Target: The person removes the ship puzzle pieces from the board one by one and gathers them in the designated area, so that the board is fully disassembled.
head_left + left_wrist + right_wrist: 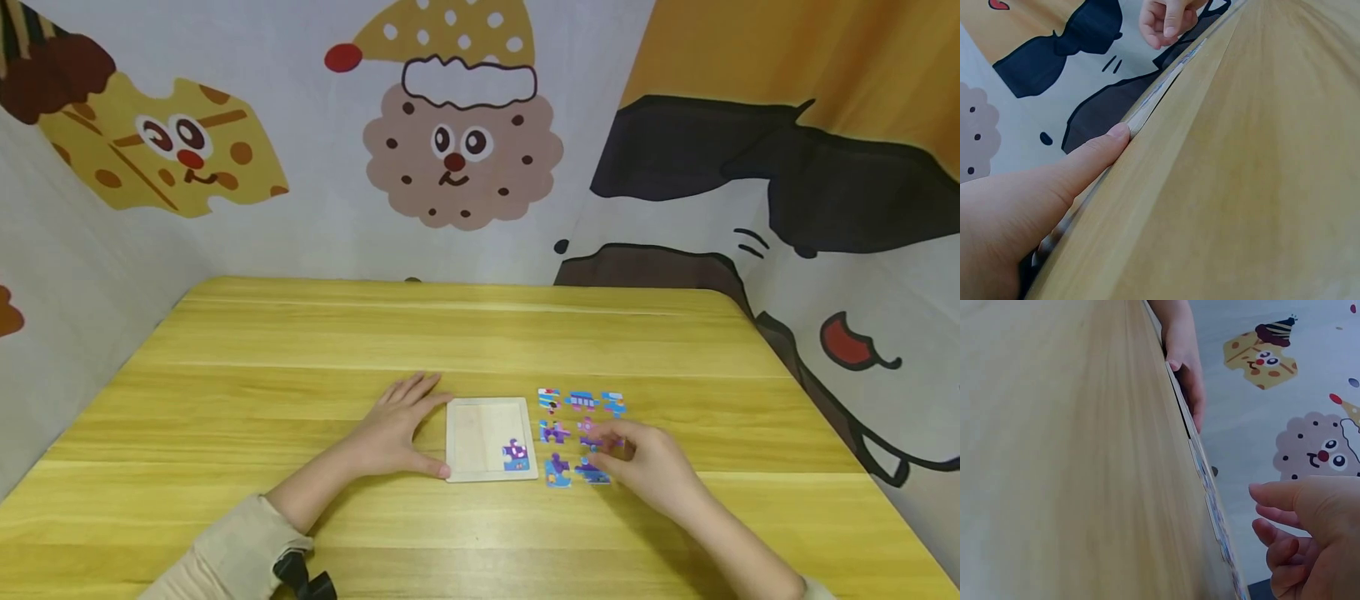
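Observation:
A square wooden puzzle tray (483, 433) lies on the table, with one purple and blue jigsaw piece (516, 455) in its lower right corner. My left hand (393, 429) spans the tray's left side, thumb at the near corner and index finger by the far one, the fingers fairly straight. In the left wrist view the thumb (1100, 150) presses against the tray's edge. Over the loose jigsaw pieces (557, 472) to the tray's right hovers my right hand (652, 467). Its thumb and fingertips are apart with nothing between them in the right wrist view, and it partly hides some pieces.
The loose pieces, among them a blue and pink one (582, 401), lie picture side up in rough rows right beside the tray. A wood-grain table (480, 333) carries everything. Behind it hangs a wall covering (300, 242) with cartoon figures.

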{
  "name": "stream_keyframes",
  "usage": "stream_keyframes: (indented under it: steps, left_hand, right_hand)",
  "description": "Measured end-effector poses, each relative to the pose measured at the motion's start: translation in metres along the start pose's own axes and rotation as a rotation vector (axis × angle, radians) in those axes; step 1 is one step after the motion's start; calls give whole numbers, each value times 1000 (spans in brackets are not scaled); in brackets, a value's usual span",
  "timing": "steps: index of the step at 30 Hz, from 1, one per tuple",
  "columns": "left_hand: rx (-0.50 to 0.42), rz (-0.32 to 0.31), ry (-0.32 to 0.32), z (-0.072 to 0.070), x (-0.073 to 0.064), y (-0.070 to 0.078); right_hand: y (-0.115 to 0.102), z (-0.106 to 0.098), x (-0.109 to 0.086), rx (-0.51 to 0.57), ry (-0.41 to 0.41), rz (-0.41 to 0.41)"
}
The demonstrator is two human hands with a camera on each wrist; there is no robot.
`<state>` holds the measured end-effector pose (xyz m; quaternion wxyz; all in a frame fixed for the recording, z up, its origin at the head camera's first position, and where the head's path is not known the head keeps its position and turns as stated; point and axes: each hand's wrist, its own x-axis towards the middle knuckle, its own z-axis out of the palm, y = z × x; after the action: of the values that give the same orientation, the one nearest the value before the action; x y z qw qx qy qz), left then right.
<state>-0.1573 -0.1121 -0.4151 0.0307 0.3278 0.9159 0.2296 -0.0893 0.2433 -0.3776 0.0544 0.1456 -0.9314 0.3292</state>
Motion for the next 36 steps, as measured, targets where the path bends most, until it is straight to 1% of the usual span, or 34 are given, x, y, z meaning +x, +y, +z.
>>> stream_keyframes:
  steps: [4,6,12,20,28,34,36]
  left_hand:
    - [-5,-1,-1,-1,0,1]
    - [-4,-1,-4,-1,0,1]
    - [4,-2,-6,0,0,1]
    - [2,4,2,0,0,1]
    - [-1,6,3,0,0,0]
    - [-2,11,7,0,0,1]
    - [-4,11,7,0,0,1]
  right_hand:
    - [-5,5,4,4,17,-66]
    - [-7,8,6,9,11,-86]
    - [-15,16,13,48,-38,-92]
    - [-22,26,20,58,-89,-97]
    - [-30,35,26,35,-129,-101]
    - [-33,40,31,18,-161,-133]
    - [-34,41,32,1,-175,-131]
